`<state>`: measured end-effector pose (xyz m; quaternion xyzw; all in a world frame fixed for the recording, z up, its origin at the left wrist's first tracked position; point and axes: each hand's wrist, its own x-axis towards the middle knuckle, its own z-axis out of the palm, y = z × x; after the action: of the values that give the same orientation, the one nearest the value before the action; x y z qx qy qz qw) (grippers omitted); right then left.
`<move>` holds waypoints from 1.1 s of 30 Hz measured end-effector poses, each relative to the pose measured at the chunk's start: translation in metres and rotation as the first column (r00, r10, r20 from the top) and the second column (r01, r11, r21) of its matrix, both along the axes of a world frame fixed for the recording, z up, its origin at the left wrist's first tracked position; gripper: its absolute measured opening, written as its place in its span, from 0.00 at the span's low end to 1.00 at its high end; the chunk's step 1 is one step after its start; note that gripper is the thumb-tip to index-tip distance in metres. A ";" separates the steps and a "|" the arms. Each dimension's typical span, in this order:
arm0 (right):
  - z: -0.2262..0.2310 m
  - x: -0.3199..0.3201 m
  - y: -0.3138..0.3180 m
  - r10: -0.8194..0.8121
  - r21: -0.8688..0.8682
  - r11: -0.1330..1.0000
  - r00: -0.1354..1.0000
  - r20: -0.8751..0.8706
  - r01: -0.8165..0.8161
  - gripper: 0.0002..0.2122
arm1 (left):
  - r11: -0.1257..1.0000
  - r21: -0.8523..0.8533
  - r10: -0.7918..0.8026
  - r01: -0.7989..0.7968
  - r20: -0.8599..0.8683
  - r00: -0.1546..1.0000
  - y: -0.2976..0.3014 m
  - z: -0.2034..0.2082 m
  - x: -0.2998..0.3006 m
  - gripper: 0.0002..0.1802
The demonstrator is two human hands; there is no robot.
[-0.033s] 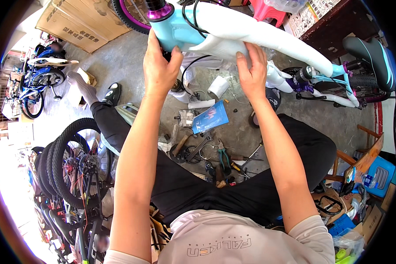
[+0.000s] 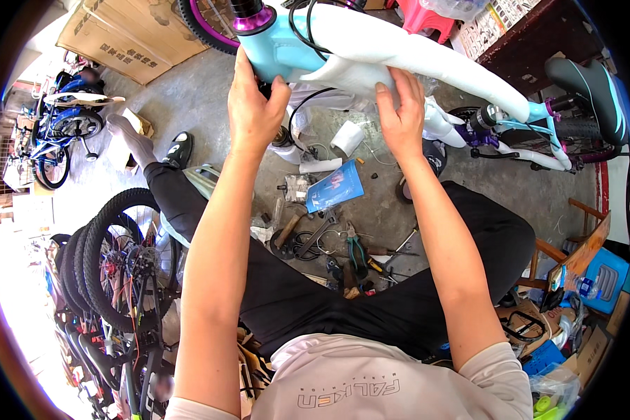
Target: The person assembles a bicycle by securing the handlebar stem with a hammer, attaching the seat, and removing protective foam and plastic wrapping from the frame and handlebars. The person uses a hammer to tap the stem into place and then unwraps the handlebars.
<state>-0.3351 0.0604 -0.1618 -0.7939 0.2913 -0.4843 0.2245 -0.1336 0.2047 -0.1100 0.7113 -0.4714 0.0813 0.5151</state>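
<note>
Seated over scattered tools [image 2: 343,252], we steady a light-blue bike frame [image 2: 287,52] above our knees. Our left hand [image 2: 254,112] clamps its fingers around the head tube, bracing it, while our right hand [image 2: 401,115] pinches the white foam wrap [image 2: 413,49] with fingers together.
</note>
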 end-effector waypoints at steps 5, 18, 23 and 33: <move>0.000 0.000 0.000 0.007 -0.006 1.000 1.000 0.015 -0.007 0.21 | 1.000 0.013 -0.018 0.019 -0.084 0.996 0.002 0.005 -0.001 0.38; 0.001 -0.004 -0.001 0.051 0.033 0.998 0.999 0.009 -0.051 0.19 | 0.995 -0.017 -0.100 0.099 -0.087 0.991 0.005 0.007 -0.003 0.40; -0.001 -0.003 -0.002 0.060 0.039 0.997 0.998 0.019 -0.061 0.19 | 0.998 0.053 0.022 -0.025 0.055 0.998 0.003 0.003 -0.011 0.39; -0.002 -0.004 -0.005 0.080 0.048 0.996 0.996 0.027 -0.081 0.20 | 0.996 0.052 0.078 -0.079 0.012 0.997 0.003 0.000 -0.010 0.33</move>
<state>-0.3391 0.0553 -0.1635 -0.7931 0.2679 -0.4774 0.2671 -0.1431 0.2080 -0.1105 0.7422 -0.4475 0.0925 0.4902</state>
